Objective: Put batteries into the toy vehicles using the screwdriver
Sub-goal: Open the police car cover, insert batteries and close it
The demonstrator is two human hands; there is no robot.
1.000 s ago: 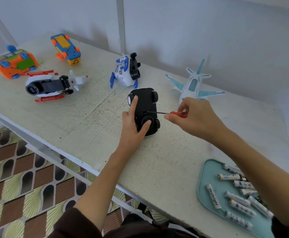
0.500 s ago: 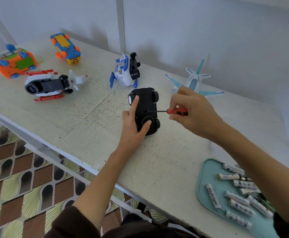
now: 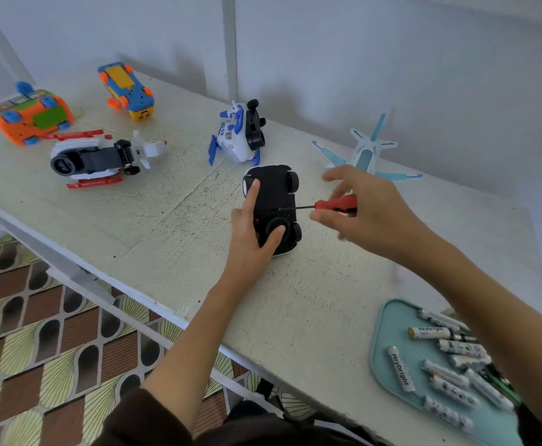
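A black toy car [image 3: 274,191] lies upside down in the middle of the white table [image 3: 173,230]. My left hand [image 3: 250,233] presses on its underside, forefinger along the left side and thumb on the round part near its rear. My right hand [image 3: 369,210] pinches the red handle of a small screwdriver [image 3: 324,206], whose thin shaft lies level with its tip on the car's underside. A teal tray [image 3: 388,346] at the front right holds several white batteries [image 3: 400,370].
Other toys stand behind: a blue-and-white plane [image 3: 237,136], a pale blue jet [image 3: 364,156], a white-and-red helicopter [image 3: 99,159], an orange-and-green vehicle [image 3: 31,115] and a blue-and-yellow one [image 3: 126,90]. A wall runs behind the table; patterned floor [image 3: 37,333] shows at left.
My right hand's fingers have shifted on the screwdriver handle, its forefinger now lifted off and more of the handle showing. The car and my left hand have stayed put.
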